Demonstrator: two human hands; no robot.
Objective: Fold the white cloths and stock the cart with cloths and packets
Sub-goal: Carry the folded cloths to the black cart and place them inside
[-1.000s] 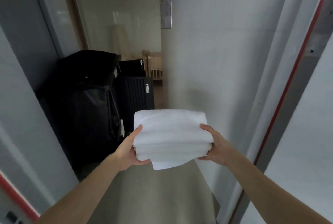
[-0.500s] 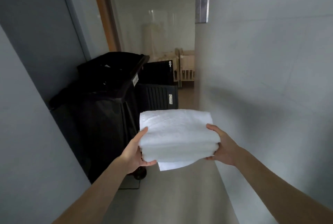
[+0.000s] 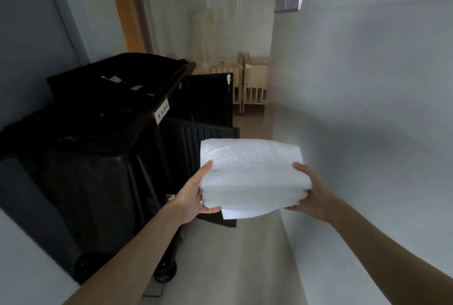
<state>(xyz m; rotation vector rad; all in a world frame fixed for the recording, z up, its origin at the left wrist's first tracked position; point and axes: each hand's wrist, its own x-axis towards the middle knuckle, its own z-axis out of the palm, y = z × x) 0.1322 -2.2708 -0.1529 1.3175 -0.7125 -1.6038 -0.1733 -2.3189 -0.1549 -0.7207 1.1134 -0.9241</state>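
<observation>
A stack of folded white cloths, thick and nubbly with one loose corner hanging beneath, is held in mid-air over a pale floor in a narrow corridor. It is gripped at its near corners by the left hand and the right hand, thumbs laid on top. A black cart is seen just left of it against the grey wall, and wooden cribs are seen in the room beyond.

**Both hands clamped at chest height**

Both bare forearms reached forward, converging. The left hand gripped from the left, thumb on top and fingers curled beneath. The right hand mirrored that grip on the opposite side, thumb above, fingers underneath.
</observation>
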